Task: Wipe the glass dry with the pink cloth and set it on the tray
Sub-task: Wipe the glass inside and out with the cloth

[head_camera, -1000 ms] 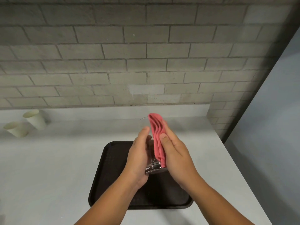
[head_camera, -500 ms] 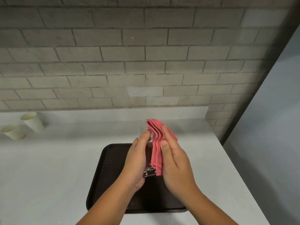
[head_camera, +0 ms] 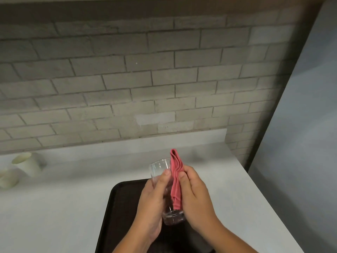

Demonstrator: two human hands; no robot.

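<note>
At the far left of the white countertop [head_camera: 54,207], two pale paper cups [head_camera: 27,164] lie tipped on their sides near the grey brick wall [head_camera: 127,79], well apart from your hands. Moving rightward, the dark tray [head_camera: 116,207] rests flat on the counter, its left rim and rounded far corner visible, its near part running out of view at the bottom edge. Above the tray, your left hand [head_camera: 153,203] wraps around the clear glass [head_camera: 159,168], thumb laid up along the near side and fingers curled behind it; the glass is held in the air, tilted with its open mouth pointing away from you and its thick base toward you, clear of the tray surface. Against the glass's right side lies the folded pink cloth [head_camera: 176,179], its upper folds rising past the rim. Your right hand [head_camera: 197,199] closes on the cloth, pressing it to the glass wall, thumb on the near face of the fabric. To the far right, a plain blue-grey wall [head_camera: 300,143] borders the counter's edge.
</note>
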